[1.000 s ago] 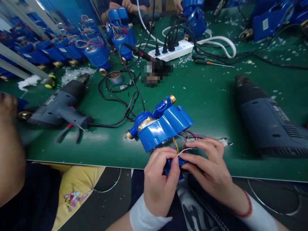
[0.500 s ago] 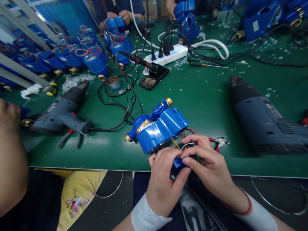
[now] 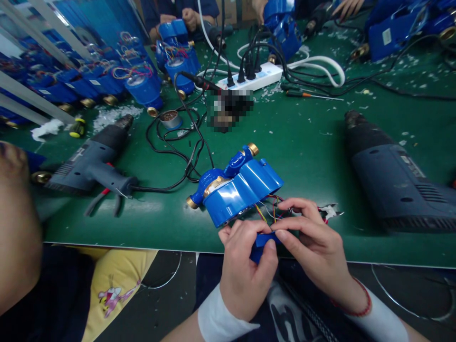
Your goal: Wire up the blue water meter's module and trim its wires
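Note:
A blue water meter (image 3: pixel 245 187) with brass ends lies on its side near the table's front edge. Coloured wires (image 3: pixel 262 213) run from its open underside toward my hands. My left hand (image 3: pixel 245 270) grips a small blue plastic part (image 3: pixel 262 240), thumb on the near side and fingers behind. With thumb and index finger, my right hand (image 3: pixel 318 247) pinches at the right edge of the same part, where the wires reach it; its other fingers curl above. My fingers hide much of the part. Partly behind the right hand lie red-handled cutters (image 3: pixel 331 211).
Heat guns lie to the right (image 3: pixel 402 175) and left (image 3: pixel 94 154). Behind the meter are a black cable (image 3: pixel 171 187), a solder tin (image 3: pixel 171 119) and a white power strip (image 3: pixel 263 77). More blue meters (image 3: pixel 142 90) stand at back left. Co-workers' hands (image 3: pixel 190 19) show across the table; another person's arm (image 3: pixel 17 228) is at left.
My fingers have shifted slightly on the blue part, and more of its flat face shows. Across the table at the upper right, a co-worker's hand has come into view by a heat gun.

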Tool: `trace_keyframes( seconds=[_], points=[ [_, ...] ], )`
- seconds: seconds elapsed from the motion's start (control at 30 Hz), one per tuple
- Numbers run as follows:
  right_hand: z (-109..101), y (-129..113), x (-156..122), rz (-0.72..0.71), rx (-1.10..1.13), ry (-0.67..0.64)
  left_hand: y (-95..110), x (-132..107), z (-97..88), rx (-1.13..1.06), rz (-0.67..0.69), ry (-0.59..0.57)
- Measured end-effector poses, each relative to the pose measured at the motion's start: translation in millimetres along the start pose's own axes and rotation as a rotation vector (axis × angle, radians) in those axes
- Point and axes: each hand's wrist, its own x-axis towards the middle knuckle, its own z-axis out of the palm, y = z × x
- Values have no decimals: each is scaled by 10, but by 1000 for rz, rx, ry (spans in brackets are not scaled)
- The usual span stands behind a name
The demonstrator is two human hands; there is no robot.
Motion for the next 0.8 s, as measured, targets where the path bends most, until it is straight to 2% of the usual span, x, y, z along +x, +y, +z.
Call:
trace_keyframes(
  seconds=[0.17, 0.3, 0.47, 0.57, 0.7, 0.8],
  points=[
    [45, 18, -24, 118, 136, -9, 22, 21, 20, -10, -52, 23],
    [55, 13, -22, 163, 195, 32, 35, 27, 28, 18, -69, 54],
    [6, 40, 6, 176, 157, 105, 41, 29, 18, 48, -69, 95],
    [-42, 40, 6, 80, 18, 87, 42, 23, 13, 36, -69, 94],
    [-79, -5, 10, -180, -210, 56, 44, -2, 6, 40, -117, 62],
    [-72, -36, 38, -261, -289, 11, 40, -21, 1, 38, -110, 49]
  ],
)
